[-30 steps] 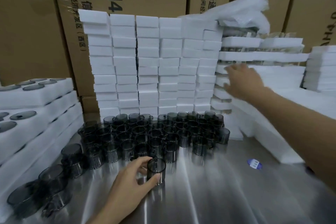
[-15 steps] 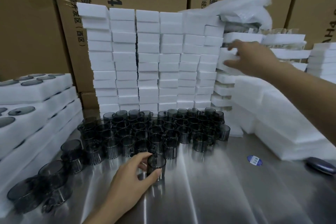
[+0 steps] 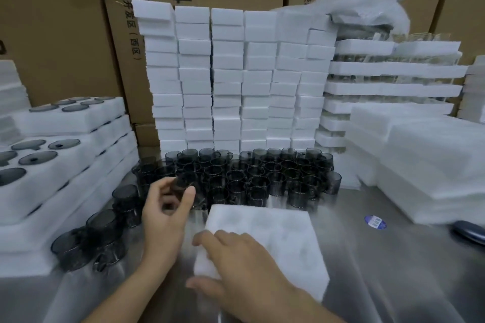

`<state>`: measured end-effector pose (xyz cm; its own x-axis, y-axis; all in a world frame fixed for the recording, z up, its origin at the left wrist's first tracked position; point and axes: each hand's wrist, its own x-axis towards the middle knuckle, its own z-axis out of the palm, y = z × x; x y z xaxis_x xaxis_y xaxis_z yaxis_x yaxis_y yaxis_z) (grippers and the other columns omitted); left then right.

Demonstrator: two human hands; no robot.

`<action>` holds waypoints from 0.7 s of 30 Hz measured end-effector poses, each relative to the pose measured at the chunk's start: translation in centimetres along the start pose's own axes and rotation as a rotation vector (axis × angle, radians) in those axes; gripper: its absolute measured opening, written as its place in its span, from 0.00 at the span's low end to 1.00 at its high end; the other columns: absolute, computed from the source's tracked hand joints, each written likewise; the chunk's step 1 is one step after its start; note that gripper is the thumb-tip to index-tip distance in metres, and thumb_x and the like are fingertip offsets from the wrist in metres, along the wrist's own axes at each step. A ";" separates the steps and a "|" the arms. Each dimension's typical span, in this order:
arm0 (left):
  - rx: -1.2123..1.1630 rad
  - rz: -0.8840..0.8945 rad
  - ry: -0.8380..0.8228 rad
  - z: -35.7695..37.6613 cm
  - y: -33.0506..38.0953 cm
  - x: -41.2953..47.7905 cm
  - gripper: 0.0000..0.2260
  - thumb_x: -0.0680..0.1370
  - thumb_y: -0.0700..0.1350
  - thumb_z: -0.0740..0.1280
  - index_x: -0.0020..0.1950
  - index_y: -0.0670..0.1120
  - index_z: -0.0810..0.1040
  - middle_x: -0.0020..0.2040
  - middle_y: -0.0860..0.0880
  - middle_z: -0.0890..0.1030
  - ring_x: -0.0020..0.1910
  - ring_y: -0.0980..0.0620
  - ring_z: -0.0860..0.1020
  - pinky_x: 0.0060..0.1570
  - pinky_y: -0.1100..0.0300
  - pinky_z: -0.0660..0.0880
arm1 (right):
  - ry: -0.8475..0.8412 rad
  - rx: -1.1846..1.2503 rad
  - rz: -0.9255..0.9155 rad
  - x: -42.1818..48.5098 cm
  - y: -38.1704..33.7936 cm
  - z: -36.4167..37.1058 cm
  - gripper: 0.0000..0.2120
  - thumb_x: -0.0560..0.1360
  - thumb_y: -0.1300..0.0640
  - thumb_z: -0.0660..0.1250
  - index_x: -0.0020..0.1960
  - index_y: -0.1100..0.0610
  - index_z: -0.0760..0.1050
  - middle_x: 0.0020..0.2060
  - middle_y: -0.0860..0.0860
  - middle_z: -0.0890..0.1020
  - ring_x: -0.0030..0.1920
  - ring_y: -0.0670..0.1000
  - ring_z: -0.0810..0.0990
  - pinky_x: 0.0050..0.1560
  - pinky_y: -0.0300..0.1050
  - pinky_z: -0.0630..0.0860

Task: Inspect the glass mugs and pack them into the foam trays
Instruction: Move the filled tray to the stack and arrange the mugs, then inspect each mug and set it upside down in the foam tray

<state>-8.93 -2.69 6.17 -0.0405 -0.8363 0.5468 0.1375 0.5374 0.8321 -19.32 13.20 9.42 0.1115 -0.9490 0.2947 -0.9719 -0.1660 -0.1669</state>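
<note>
Counting two grips up front: left grip (image 3: 162,220), right grip (image 3: 246,278). One foam tray (image 3: 275,233) on the table (image 3: 367,270), one mug (image 3: 183,183) in the left grip. Dozens of dark mugs (image 3: 262,173) bunched behind, too many to tally. Three or four loose mugs (image 3: 105,225) at left. Six columns of foam blocks (image 3: 228,73). One blue sticker (image 3: 375,222). At least three cardboard boxes (image 3: 52,21).

A foam tray (image 3: 278,231) lies near the bench's (image 3: 380,278) front edge; mugs (image 3: 262,176) cluster behind it, foam stacks (image 3: 236,73) lining the back edge.
</note>
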 end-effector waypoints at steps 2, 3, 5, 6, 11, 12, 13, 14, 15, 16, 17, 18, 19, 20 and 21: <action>0.002 0.056 -0.008 -0.3 2.2 1.3 0.22 0.72 0.65 0.74 0.62 0.59 0.80 0.51 0.57 0.84 0.49 0.55 0.82 0.45 0.67 0.79 | 0.130 0.049 -0.014 0.6 0.1 -2.6 0.24 0.80 0.32 0.64 0.69 0.43 0.68 0.56 0.46 0.81 0.55 0.52 0.79 0.61 0.54 0.73; 0.002 0.092 -0.011 -0.3 3.7 2.1 0.22 0.72 0.64 0.75 0.63 0.58 0.81 0.52 0.57 0.85 0.50 0.55 0.83 0.46 0.64 0.80 | 0.194 0.066 0.005 1.0 0.4 -4.5 0.21 0.79 0.32 0.64 0.66 0.41 0.69 0.53 0.42 0.81 0.52 0.48 0.79 0.58 0.52 0.75; 0.005 0.198 -0.016 0.1 7.3 4.0 0.22 0.73 0.62 0.77 0.64 0.57 0.82 0.55 0.55 0.85 0.53 0.53 0.84 0.46 0.58 0.82 | 0.337 0.111 0.079 1.9 1.5 -8.3 0.16 0.79 0.34 0.65 0.63 0.38 0.70 0.49 0.38 0.81 0.49 0.41 0.80 0.54 0.49 0.79; 0.008 0.266 -0.024 0.5 9.2 4.9 0.22 0.73 0.60 0.79 0.65 0.57 0.82 0.56 0.55 0.85 0.54 0.51 0.84 0.46 0.56 0.82 | 0.408 0.163 0.117 2.4 2.2 -10.1 0.16 0.79 0.36 0.67 0.64 0.37 0.70 0.50 0.36 0.81 0.51 0.40 0.80 0.54 0.48 0.81; 0.067 0.582 -0.131 2.1 16.6 6.6 0.25 0.73 0.56 0.82 0.67 0.62 0.79 0.62 0.57 0.84 0.63 0.49 0.83 0.49 0.57 0.81 | 0.676 0.491 0.046 3.0 4.0 -16.0 0.25 0.80 0.48 0.73 0.74 0.36 0.71 0.64 0.33 0.79 0.63 0.37 0.79 0.56 0.41 0.81; 0.098 0.637 -0.142 2.2 17.3 6.5 0.25 0.73 0.56 0.82 0.68 0.61 0.78 0.63 0.59 0.83 0.65 0.49 0.82 0.50 0.58 0.81 | 0.720 0.520 0.002 2.8 3.9 -16.3 0.25 0.81 0.50 0.74 0.74 0.37 0.72 0.65 0.34 0.80 0.65 0.38 0.80 0.55 0.40 0.81; 0.126 0.687 -0.149 2.3 17.7 6.4 0.26 0.74 0.55 0.83 0.69 0.59 0.78 0.63 0.60 0.82 0.65 0.49 0.82 0.49 0.58 0.81 | 0.759 0.532 -0.043 2.6 3.7 -16.5 0.24 0.81 0.52 0.74 0.74 0.39 0.73 0.65 0.35 0.80 0.66 0.40 0.80 0.55 0.40 0.81; 0.148 0.727 -0.158 2.4 18.0 6.4 0.26 0.74 0.54 0.83 0.69 0.56 0.79 0.64 0.60 0.82 0.65 0.49 0.82 0.49 0.56 0.81 | 0.786 0.522 -0.085 2.5 3.5 -16.6 0.23 0.82 0.54 0.73 0.74 0.41 0.74 0.66 0.36 0.81 0.67 0.42 0.80 0.54 0.41 0.81; 0.159 0.750 -0.169 2.5 18.0 6.2 0.26 0.74 0.53 0.83 0.70 0.54 0.79 0.64 0.60 0.81 0.65 0.49 0.81 0.48 0.55 0.81 | 0.798 0.494 -0.119 2.3 3.2 -16.6 0.23 0.82 0.56 0.73 0.74 0.42 0.74 0.66 0.37 0.81 0.68 0.44 0.80 0.55 0.43 0.82; 0.157 0.758 -0.180 2.6 18.0 6.1 0.26 0.74 0.51 0.83 0.70 0.52 0.79 0.64 0.59 0.81 0.65 0.49 0.81 0.48 0.53 0.82 | 0.805 0.459 -0.147 2.2 3.0 -16.5 0.23 0.82 0.58 0.72 0.74 0.43 0.74 0.67 0.38 0.81 0.69 0.46 0.80 0.55 0.45 0.82; 0.145 0.750 -0.190 2.7 18.0 6.0 0.26 0.74 0.50 0.83 0.70 0.52 0.79 0.65 0.58 0.82 0.65 0.48 0.81 0.49 0.52 0.82 | 0.812 0.432 -0.167 2.2 2.9 -16.5 0.23 0.82 0.59 0.72 0.74 0.44 0.74 0.67 0.39 0.81 0.69 0.47 0.79 0.56 0.48 0.83; 0.129 0.733 -0.197 2.8 17.9 5.9 0.26 0.74 0.49 0.83 0.70 0.52 0.78 0.64 0.56 0.82 0.66 0.47 0.82 0.49 0.51 0.82 | 0.818 0.425 -0.182 2.1 2.9 -16.4 0.24 0.81 0.60 0.72 0.74 0.44 0.74 0.67 0.40 0.81 0.70 0.48 0.79 0.56 0.49 0.82; 0.109 0.712 -0.200 2.8 17.9 5.8 0.26 0.74 0.49 0.83 0.69 0.52 0.78 0.64 0.55 0.83 0.66 0.46 0.82 0.50 0.51 0.83 | 0.820 0.439 -0.197 2.0 2.9 -16.3 0.25 0.81 0.60 0.72 0.75 0.45 0.73 0.68 0.40 0.80 0.70 0.48 0.79 0.57 0.50 0.82; 0.072 0.679 -0.204 2.9 17.9 5.7 0.25 0.75 0.49 0.83 0.69 0.52 0.79 0.64 0.53 0.83 0.65 0.45 0.82 0.51 0.52 0.83 | 0.820 0.462 -0.209 2.0 3.0 -16.3 0.26 0.81 0.59 0.73 0.76 0.45 0.72 0.68 0.39 0.80 0.70 0.48 0.78 0.58 0.50 0.82; -0.003 0.618 -0.215 3.1 17.9 5.7 0.24 0.75 0.50 0.81 0.69 0.50 0.79 0.63 0.52 0.84 0.65 0.45 0.83 0.53 0.52 0.83 | 0.821 0.474 -0.213 1.9 3.2 -16.3 0.27 0.81 0.57 0.74 0.76 0.46 0.71 0.69 0.39 0.79 0.71 0.48 0.78 0.60 0.50 0.81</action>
<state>-9.72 2.51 24.45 -0.1502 -0.3325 0.9310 0.2019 0.9116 0.3582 -25.58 15.21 24.80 -0.0781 -0.4343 0.8974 -0.7435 -0.5742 -0.3426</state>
